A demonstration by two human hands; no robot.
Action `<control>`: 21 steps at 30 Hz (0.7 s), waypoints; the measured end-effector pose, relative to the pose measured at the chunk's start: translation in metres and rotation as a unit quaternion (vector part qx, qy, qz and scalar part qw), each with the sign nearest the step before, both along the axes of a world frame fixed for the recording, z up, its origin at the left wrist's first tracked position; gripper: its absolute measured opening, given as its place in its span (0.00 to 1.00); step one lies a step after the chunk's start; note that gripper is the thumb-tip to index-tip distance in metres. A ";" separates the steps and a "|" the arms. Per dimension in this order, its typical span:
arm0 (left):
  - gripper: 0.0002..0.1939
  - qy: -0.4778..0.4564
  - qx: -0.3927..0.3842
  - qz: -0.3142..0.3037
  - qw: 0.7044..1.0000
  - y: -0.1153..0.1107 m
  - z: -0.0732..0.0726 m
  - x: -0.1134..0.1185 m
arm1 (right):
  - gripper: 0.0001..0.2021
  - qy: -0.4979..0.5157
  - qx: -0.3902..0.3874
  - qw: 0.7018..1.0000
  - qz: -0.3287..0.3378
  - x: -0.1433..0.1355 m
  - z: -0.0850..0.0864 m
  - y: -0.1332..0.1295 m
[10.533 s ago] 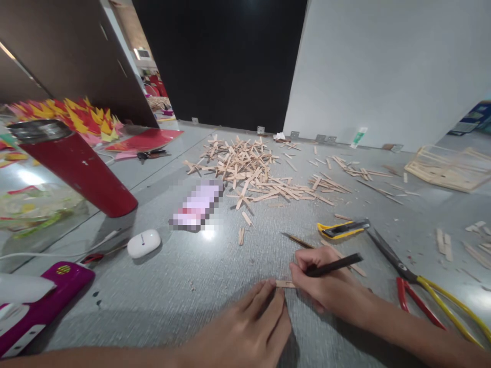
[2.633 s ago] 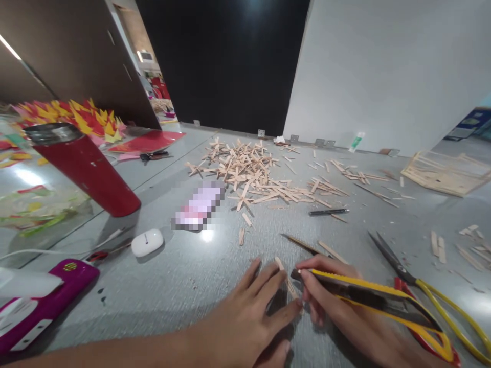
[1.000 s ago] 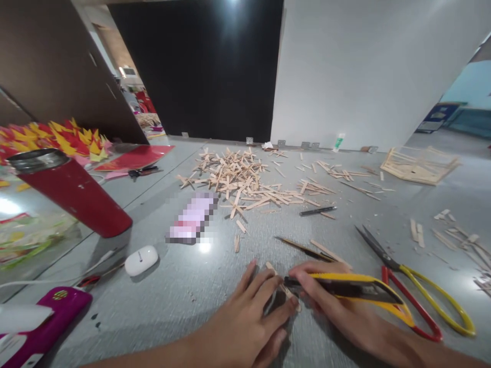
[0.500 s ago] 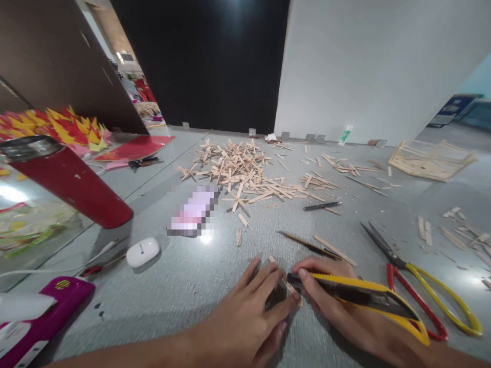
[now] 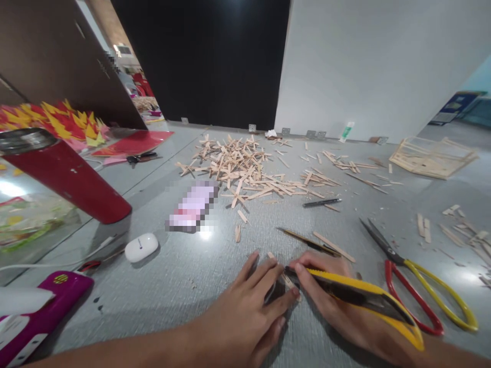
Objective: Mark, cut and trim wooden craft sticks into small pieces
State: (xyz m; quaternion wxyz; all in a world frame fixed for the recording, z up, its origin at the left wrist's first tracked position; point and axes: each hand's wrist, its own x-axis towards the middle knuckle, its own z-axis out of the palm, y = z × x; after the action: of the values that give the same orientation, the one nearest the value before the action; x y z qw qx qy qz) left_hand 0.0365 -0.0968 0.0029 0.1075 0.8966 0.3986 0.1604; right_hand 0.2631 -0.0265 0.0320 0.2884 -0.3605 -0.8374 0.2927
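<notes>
A small wooden stick (image 5: 290,282) lies flat on the grey table, partly covered by my left hand (image 5: 251,296). The fingers of that hand press down on it and hold it against the surface. My right hand (image 5: 326,286) is wrapped around a yellow and black utility knife (image 5: 364,291). The knife's front end meets the stick between the left fingers; its blade is too small to make out. Just beyond the right hand lie a thin pointed tool (image 5: 307,240) and a loose wooden stick (image 5: 333,246).
Scissors (image 5: 399,260) with red and yellow handles lie at the right. A heap of wooden sticks (image 5: 241,163) spreads farther back, near a black pen (image 5: 322,203). On the left are a phone (image 5: 194,207), a white mouse (image 5: 141,247), a red flask (image 5: 72,176) and a purple device (image 5: 71,299).
The knife's tip has shifted slightly left along the stick, and its rear end sits a little lower. My left hand stays on the stick. The whole view has shifted slightly.
</notes>
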 end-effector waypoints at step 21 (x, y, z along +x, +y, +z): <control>0.36 0.073 0.064 -0.005 0.995 -0.006 -0.001 0.003 | 0.13 -0.042 0.072 0.993 0.085 -0.002 -0.019 0.008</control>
State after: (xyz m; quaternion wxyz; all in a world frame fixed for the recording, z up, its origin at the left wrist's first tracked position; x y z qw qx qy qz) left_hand 0.0396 -0.1031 0.0024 0.0217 0.9127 0.3902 0.1195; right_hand 0.2611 -0.0187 0.0134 0.2523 -0.2783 -0.8952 0.2398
